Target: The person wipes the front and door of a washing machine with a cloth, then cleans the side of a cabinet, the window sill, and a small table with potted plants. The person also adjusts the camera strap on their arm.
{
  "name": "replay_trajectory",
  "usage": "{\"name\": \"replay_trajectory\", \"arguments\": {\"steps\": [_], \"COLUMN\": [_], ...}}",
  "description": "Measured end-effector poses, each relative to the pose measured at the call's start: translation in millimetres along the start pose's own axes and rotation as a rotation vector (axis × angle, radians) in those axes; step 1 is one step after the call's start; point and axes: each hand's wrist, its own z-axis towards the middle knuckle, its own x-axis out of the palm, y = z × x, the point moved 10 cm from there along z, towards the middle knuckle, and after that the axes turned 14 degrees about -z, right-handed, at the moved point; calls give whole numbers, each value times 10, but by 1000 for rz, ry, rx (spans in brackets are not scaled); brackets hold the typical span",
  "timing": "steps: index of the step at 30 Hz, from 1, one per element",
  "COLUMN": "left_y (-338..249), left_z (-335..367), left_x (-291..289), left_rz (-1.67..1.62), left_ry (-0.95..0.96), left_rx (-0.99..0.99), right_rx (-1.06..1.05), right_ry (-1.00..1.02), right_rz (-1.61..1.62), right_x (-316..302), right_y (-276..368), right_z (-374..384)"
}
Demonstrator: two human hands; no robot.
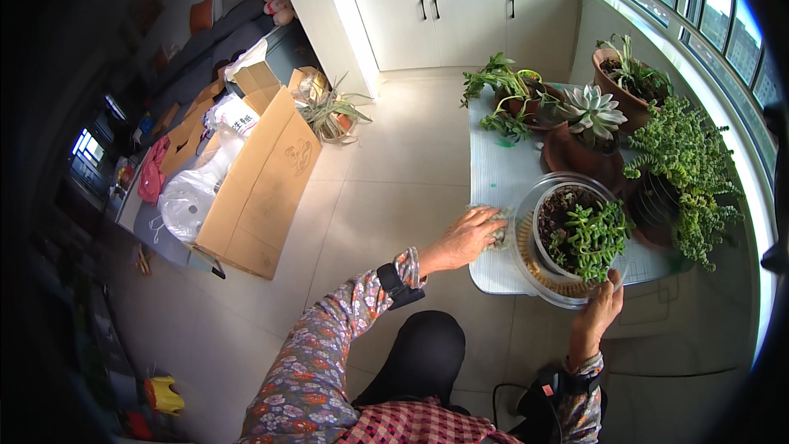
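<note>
Here, right hand curled on tray; left hand flattish over cloth.

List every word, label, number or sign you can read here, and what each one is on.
White package in the cardboard box: printed characters, not copied out here.
Side of the cardboard box: a dark printed mark, too small to make out.
White pot on the table: no lettering that I can make out.

Cardboard box near white cabinets
</note>
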Motion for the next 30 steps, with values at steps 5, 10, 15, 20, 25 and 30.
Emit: {"name": "replay_trajectory", "arguments": {"steps": [5, 10, 15, 20, 25, 30], "left_y": [467, 993, 1159, 671, -59, -24], "left_z": [609, 1225, 1391, 733, -42, 21], "left_x": [-165, -267, -273, -93, -2, -31], "left_rz": [90, 237, 278, 66, 59, 33], "left_ry": [-108, -99, -200, -79, -11, 13], "left_rx": [-8, 11, -26, -66, 11, 19], "right_rx": [7, 12, 2, -62, 3, -19], "right_ry": [1, -29, -25, -26, -5, -21], "right_rz": [-54, -84, -115, -116, -208, -200], "right_x": [-15, -37, -57, -33, -28, 33], "right_y": [-6, -26, -31, 15, 34, 169], "right_z": [5, 8, 10, 36, 10, -52]}}
